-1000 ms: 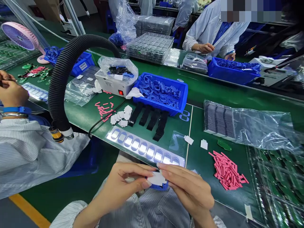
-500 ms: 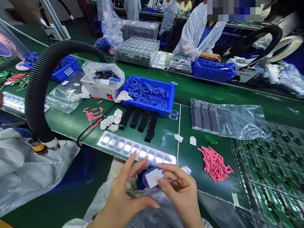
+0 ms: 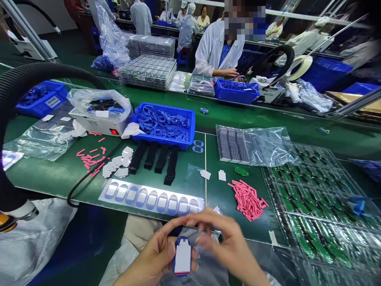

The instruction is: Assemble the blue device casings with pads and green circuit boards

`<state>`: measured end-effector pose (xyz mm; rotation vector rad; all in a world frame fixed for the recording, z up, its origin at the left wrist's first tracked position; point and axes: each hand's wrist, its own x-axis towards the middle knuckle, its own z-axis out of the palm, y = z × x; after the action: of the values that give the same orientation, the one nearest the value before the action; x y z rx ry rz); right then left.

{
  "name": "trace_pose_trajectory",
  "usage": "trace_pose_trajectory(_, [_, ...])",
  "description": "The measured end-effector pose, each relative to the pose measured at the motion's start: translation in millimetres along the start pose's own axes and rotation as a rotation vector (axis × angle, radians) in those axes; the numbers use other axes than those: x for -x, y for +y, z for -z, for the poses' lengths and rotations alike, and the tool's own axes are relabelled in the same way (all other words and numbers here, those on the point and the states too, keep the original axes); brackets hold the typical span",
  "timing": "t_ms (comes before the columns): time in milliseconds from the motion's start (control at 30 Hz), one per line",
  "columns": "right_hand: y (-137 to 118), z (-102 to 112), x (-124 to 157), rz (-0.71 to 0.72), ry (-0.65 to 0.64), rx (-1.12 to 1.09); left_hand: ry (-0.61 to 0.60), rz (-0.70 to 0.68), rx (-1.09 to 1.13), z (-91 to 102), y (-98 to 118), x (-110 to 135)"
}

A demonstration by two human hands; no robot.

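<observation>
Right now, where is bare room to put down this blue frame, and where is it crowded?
For the blue frame in your left hand, bare green mat lies between the lit oval tray and the pink strips; more bench runs behind the clear bag. Crowded: the green-board trays, and the white labels by the black strips.

Blue crate (image 3: 193, 127) of plastic frames (image 3: 162, 124) — pink strips (image 3: 247, 200) further right.

Bright, even overhead light, glare on the clear plastic bag (image 3: 268, 149), soft blur on the fingers (image 3: 208, 218), bent frame edges
</observation>
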<state>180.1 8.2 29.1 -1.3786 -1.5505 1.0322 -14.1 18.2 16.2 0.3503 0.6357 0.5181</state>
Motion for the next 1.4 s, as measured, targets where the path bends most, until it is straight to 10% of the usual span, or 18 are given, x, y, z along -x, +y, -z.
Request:
trace_pose_trajectory(133, [48.0, 69.4, -23.7, -0.137, 0.453, 0.82, 0.066, 0.046, 0.08, -6.5, 6.1, 6.2])
trace_pose_trajectory(333, [94.0, 118.6, -56.9, -0.222, 0.366, 1.044, 0.125, 0.06, 0.173, -13.5, 5.2, 8.1])
trace_pose_trajectory(667, [62.0, 88.9, -51.3, -0.146, 0.582, 0.844, 0.187, -0.067, 0.135, -13.3, 5.7, 6.4])
trace_pose_trajectory(867, [7.1, 14.3, -27.5, -0.035, 0.284, -0.237, 0.204, -0.274, 0.107, -17.6, -0.4, -10.3])
trace_pose_trajectory(967, [-3.4, -17.8, -17.8, -0.096, 0.24, -0.428, 0.194, -0.347, 0.129, -18.4, 2.0, -10.7])
trace_pose_trajectory(1133, [-1.3, -35.7, -11.9, -0.045, 0.321, -0.265, 0.234, -0.359, 0.123, -9.3, 1.4, -4.7])
trace_pose_trajectory(1400, [-4.8, -18.8, -17.3, 0.555, 0.225, 0.422, 0.296, -0.324, 0.097, -4.4, 1.8, 0.3])
